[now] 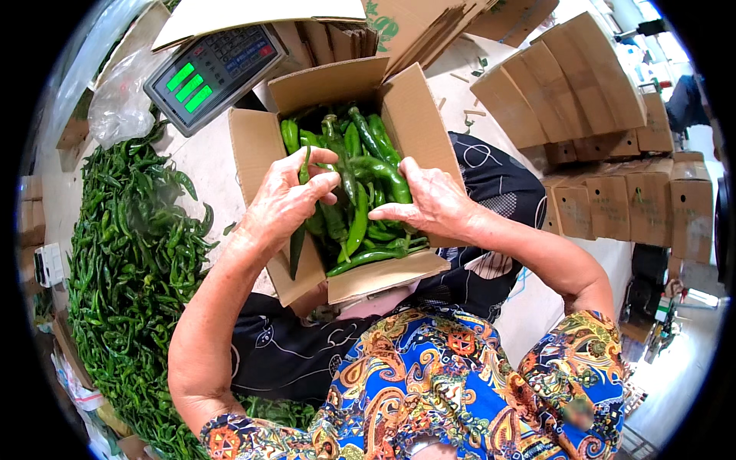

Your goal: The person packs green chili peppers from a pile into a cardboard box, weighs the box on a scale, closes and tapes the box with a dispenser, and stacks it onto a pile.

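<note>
An open cardboard box (422, 118) with its flaps spread stands before me, filled with long green peppers (359, 213). Over its left side is my left hand (293, 190), with one thin dark green pepper (297, 250) held in it; the pepper's tip hangs down over the left flap. My right hand (428, 198) is at the box's right side, thumb and forefinger spread around a thick curved green pepper (388, 175) that lies on top. Its other fingers are partly hidden, and how firmly it grips is unclear.
A large heap of green peppers (132, 276) lies on the floor at left. A digital scale (215, 75) with a lit green display stands behind the box, beside a clear plastic bag (122, 100). Flattened cardboard (425, 29) leans at the back; stacked cardboard boxes (609, 201) stand at right.
</note>
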`<state>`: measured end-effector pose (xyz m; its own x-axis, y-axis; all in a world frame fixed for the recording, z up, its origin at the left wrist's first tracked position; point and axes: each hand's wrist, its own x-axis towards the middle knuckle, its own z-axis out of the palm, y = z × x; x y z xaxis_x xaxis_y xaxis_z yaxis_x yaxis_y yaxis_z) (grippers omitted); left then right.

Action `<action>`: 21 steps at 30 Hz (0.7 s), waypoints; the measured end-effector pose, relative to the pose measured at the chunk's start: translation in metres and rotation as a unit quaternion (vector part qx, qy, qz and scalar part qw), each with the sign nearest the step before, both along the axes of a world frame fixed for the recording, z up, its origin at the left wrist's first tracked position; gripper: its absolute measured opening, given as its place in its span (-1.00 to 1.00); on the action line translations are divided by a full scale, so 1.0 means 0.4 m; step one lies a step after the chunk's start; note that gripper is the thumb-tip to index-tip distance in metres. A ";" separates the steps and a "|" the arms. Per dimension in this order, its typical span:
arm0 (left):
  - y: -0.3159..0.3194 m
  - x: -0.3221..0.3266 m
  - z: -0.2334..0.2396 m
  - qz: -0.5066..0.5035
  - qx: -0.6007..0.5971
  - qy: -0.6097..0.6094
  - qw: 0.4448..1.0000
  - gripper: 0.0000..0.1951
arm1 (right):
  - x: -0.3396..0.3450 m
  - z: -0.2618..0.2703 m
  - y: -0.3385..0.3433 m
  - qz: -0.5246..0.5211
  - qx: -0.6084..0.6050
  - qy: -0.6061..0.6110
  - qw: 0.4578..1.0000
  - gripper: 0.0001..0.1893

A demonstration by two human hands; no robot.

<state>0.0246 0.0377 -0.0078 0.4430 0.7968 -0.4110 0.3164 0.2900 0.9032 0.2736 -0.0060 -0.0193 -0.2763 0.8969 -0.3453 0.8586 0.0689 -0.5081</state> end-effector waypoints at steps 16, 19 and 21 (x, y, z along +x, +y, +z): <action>-0.006 -0.056 -0.028 -0.087 0.150 0.097 0.980 -0.58 | -0.004 -0.036 0.003 -0.011 -0.015 0.018 1.000 -0.30; -0.001 -0.055 0.005 -0.146 0.197 0.202 0.948 -0.73 | 0.006 -0.016 0.020 -0.005 -0.074 0.043 0.996 -0.30; -0.010 -0.055 -0.033 -0.125 0.224 0.196 0.947 -0.86 | -0.010 0.042 0.026 -0.133 -0.228 0.132 0.955 -0.26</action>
